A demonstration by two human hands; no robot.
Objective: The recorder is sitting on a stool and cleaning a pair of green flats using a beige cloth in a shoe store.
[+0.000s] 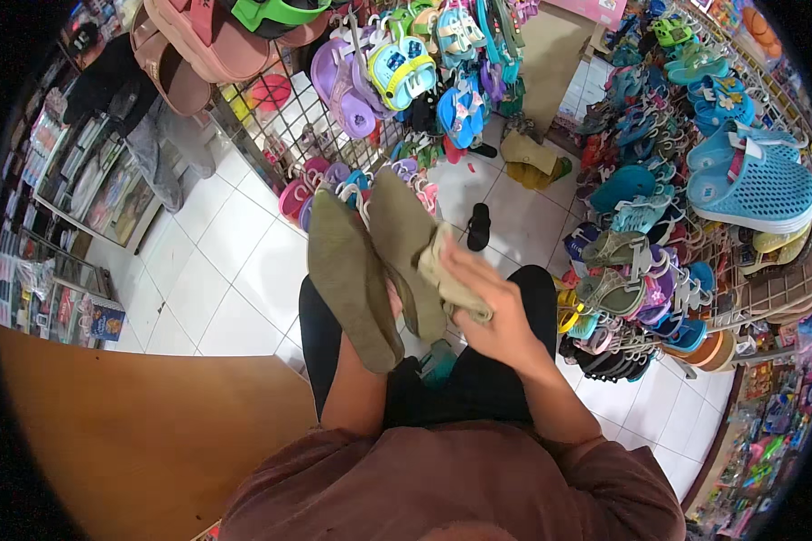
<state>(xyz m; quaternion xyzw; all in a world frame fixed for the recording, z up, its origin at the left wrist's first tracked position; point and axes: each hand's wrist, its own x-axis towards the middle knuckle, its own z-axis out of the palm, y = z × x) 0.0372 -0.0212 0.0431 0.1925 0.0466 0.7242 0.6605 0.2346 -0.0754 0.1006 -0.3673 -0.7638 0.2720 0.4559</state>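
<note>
A pair of olive-green sandals hangs in front of my lap, one sandal (345, 277) on the left and the other sandal (402, 223) on the right. My left hand (394, 299) grips them from behind; only a bit of it shows between the two, the rest being hidden. Folded in my right hand (490, 308) is a beige cloth (446, 277), which lies at the right-hand sandal's edge. The fingers of that hand are slightly blurred.
Racks of children's sandals (460, 115) stand ahead and blue clogs (751, 179) hang at the right. A brown tabletop (155, 433) is at my left, near a glass display case (101, 182). One black sandal (478, 226) lies on the white tile floor (237, 270).
</note>
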